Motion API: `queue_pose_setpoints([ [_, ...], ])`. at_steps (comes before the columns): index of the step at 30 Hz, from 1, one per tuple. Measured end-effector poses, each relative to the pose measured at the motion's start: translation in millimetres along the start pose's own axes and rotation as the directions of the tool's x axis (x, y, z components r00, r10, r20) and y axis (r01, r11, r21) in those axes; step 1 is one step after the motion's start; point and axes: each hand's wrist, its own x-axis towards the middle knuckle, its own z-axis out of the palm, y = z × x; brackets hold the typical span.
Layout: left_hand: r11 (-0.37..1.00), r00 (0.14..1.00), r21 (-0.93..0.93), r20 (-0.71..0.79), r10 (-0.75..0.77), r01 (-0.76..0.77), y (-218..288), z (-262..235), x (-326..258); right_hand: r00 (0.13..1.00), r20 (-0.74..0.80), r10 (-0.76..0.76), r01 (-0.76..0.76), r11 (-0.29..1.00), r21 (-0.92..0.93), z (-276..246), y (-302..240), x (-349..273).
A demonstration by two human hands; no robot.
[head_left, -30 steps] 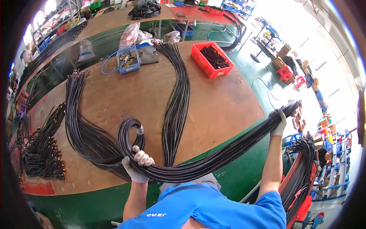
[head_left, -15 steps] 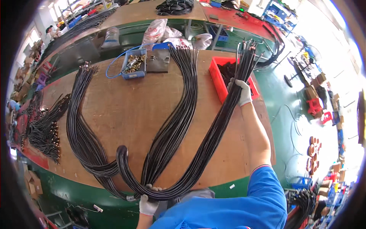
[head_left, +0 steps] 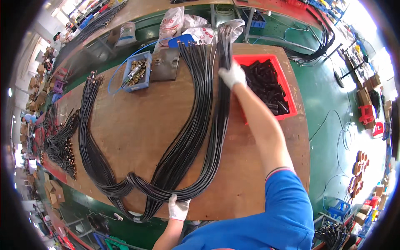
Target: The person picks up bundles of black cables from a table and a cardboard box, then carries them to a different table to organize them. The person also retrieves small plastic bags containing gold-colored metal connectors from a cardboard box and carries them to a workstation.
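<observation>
A thick bundle of black cables point(head_left: 216, 143) curves along the right of the wooden table, its far end smeared by motion. My right hand point(head_left: 233, 76), in a white glove, is closed around this bundle near that far end. At the near bend, my gloved left hand point(head_left: 178, 207) grips the same bundle from below, some fingers hidden under it. Just left of it lies a second bundle of black cables point(head_left: 183, 146) with metal-tipped ends at the far side. Another cable bundle point(head_left: 89, 146) runs along the left and meets the others near the front edge.
To the right stands a red bin point(head_left: 287, 93) of black sleeve-like pieces. A blue bin point(head_left: 139, 86) of brass fittings sits at the far side beside a dark metal plate point(head_left: 166, 68). Shorter cables point(head_left: 62, 146) lie far left on the table point(head_left: 125, 129).
My right hand has swung the bundle's far end left, away from over the red bin, and lowered it beside the middle bundle. My left hand has shifted slightly right with the bend.
</observation>
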Motion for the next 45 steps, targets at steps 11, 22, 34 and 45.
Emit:
queue_pose_setpoints([
  [11,0.983,0.968,-0.138,-0.204,-0.146,0.119,-45.1,-47.2,3.2,0.978,0.008,0.206,-0.206,0.978,-0.031,72.6,70.8,-284.3],
  [22,0.992,0.961,-0.044,-0.244,-0.128,0.12,-52.0,-33.9,26.5,0.964,0.208,0.165,-0.184,0.98,0.076,54.1,83.4,-293.9],
  [34,0.339,0.993,0.94,-0.008,-0.118,0.048,-45.8,-156.6,-5.5,0.773,-0.258,0.58,-0.618,0.781,-0.095,-112.2,250.6,-623.1],
  [45,-0.336,0.982,0.927,0.187,0.032,-0.166,-49.8,-177.4,-18.0,0.194,0.103,0.976,-0.904,0.137,0.404,-157.3,330.1,-980.0],
])
